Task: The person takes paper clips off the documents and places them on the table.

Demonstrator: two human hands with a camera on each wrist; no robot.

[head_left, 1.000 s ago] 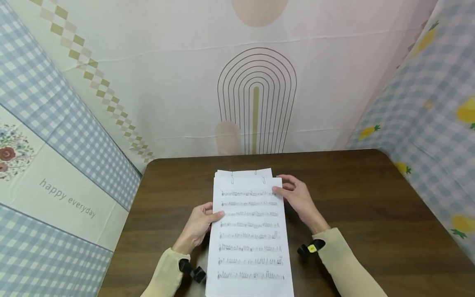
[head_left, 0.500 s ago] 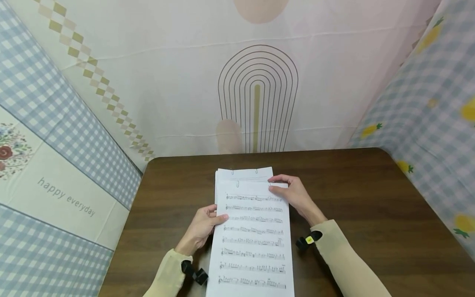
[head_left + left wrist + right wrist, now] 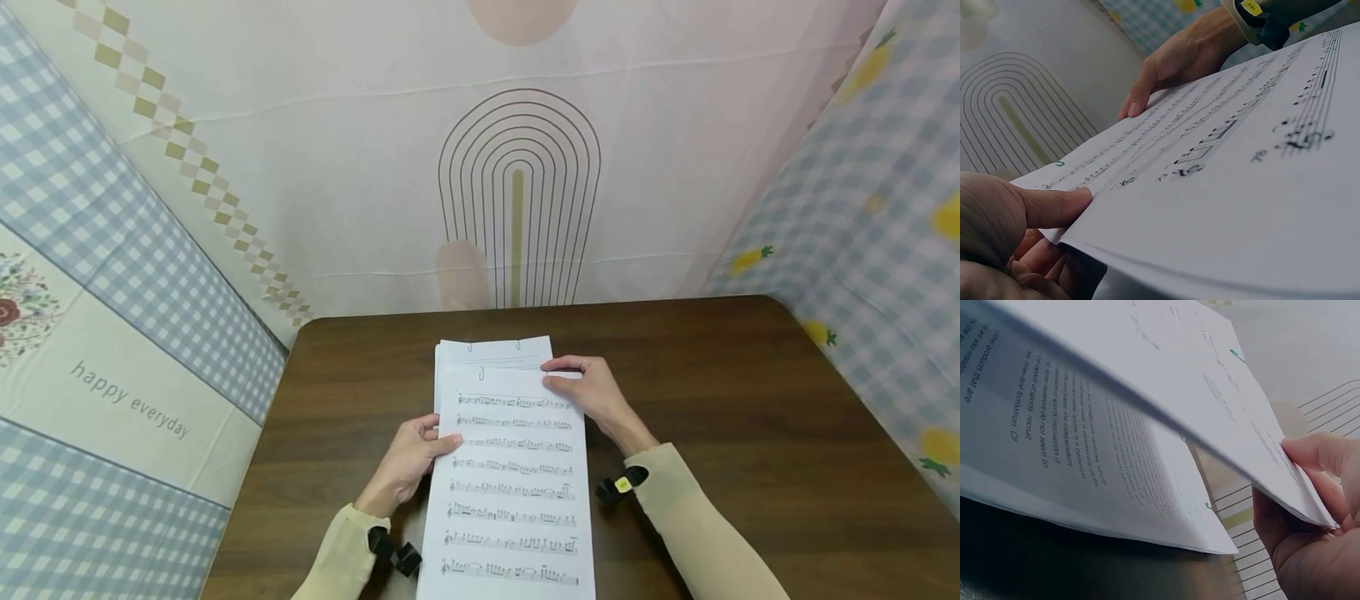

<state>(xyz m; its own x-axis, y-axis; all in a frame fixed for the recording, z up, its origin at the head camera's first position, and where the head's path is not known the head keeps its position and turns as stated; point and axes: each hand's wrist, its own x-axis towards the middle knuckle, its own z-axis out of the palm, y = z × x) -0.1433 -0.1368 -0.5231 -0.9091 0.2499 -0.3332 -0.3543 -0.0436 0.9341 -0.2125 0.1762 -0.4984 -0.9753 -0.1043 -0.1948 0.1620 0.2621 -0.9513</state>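
Sheets of music (image 3: 513,475), printed with several staves, are held raised over the middle front of the table. My left hand (image 3: 405,458) pinches their left edge, thumb on top and fingers beneath. At the top right corner my right hand (image 3: 597,398) grips the same sheets between thumb and fingers. A green paper clip (image 3: 1238,356) sits on their top edge; my right fingers cover the other top corner. Beneath lies a second stack of papers (image 3: 495,352), with printed text visible in the right wrist view and a clip (image 3: 1210,507) on its edge.
The dark wooden table (image 3: 720,392) extends to both sides of the papers. A white patterned cloth (image 3: 360,183) hangs behind it, with checked cloths at left and right. Black wrist cameras (image 3: 393,552) are strapped to both wrists.
My right hand has shifted slightly left onto the sheets' top right corner, covering the right-hand clip. The music sheets have slid a little right and toward me, with little movement in the last half second.
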